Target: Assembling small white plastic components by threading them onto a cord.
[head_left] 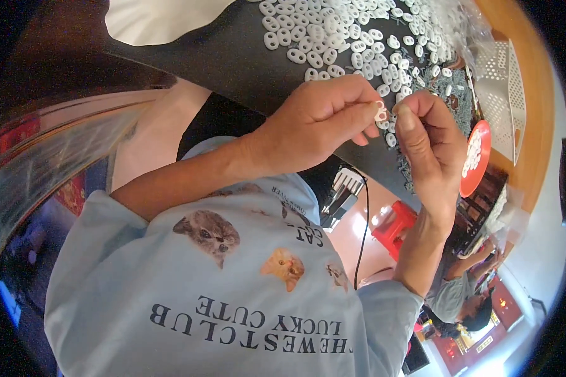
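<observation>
left hand (317, 119) pinches small white piece (381, 112) right of center, upper frame; right hand (431, 147), thumb and fingertip together just beside, contents unclear; narrow grip could slip, losing piece among loose white pieces (358, 46).

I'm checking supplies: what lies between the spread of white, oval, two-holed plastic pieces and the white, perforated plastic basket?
In the head view, mainly a heap of small grey pieces, with a few white ovals strewn in it.

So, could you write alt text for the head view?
A person's left hand pinches a small white piece, the right hand close beside it, at a dark table strewn with white ovals, a red dish at right.
</observation>
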`<control>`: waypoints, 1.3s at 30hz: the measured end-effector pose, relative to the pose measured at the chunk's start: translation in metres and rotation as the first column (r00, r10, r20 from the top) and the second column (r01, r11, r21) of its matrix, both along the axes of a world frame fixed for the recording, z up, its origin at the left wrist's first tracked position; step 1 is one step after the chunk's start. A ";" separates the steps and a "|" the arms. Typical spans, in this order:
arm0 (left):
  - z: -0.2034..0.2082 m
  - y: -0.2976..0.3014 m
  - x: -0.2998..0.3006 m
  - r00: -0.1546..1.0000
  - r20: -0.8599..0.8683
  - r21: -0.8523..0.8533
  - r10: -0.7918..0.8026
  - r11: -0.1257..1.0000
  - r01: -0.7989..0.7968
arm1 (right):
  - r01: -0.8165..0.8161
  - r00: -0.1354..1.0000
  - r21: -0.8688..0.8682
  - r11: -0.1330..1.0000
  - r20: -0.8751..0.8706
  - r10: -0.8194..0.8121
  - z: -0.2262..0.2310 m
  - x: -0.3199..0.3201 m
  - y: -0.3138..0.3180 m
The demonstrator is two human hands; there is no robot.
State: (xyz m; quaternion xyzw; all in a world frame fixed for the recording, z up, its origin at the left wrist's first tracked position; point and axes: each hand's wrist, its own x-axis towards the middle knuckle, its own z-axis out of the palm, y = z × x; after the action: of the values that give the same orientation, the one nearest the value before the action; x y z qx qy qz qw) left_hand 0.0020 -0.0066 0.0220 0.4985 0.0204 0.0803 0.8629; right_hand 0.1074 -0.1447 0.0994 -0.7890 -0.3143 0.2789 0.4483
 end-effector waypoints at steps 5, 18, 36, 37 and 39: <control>0.004 0.005 -0.003 0.996 -0.043 0.052 -0.083 0.995 0.085 | -0.002 1.000 0.004 1.000 -0.014 0.002 0.000 0.000 0.000; 0.002 0.005 -0.006 0.986 -0.082 0.044 -0.145 0.988 0.149 | -0.077 0.987 -0.074 0.994 0.138 0.086 0.000 -0.004 0.005; -0.016 0.003 -0.004 0.989 -0.093 -0.032 -0.112 0.993 0.110 | 0.014 0.995 -0.144 0.989 0.097 0.000 -0.020 -0.018 0.010; -0.017 0.003 -0.004 0.989 -0.093 -0.034 -0.112 0.993 0.109 | 0.013 0.995 -0.146 0.989 0.097 0.001 -0.021 -0.017 0.009; -0.018 0.003 -0.003 0.990 -0.087 -0.049 -0.114 0.993 0.110 | 0.035 0.999 -0.058 0.998 0.015 -0.034 -0.022 -0.014 0.006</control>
State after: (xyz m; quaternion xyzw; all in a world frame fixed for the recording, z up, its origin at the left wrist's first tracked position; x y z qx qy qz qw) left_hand -0.0012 -0.0039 0.0043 0.4830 0.0326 0.0087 0.8750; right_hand 0.0932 -0.1392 0.0774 -0.8087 -0.2956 0.2748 0.4279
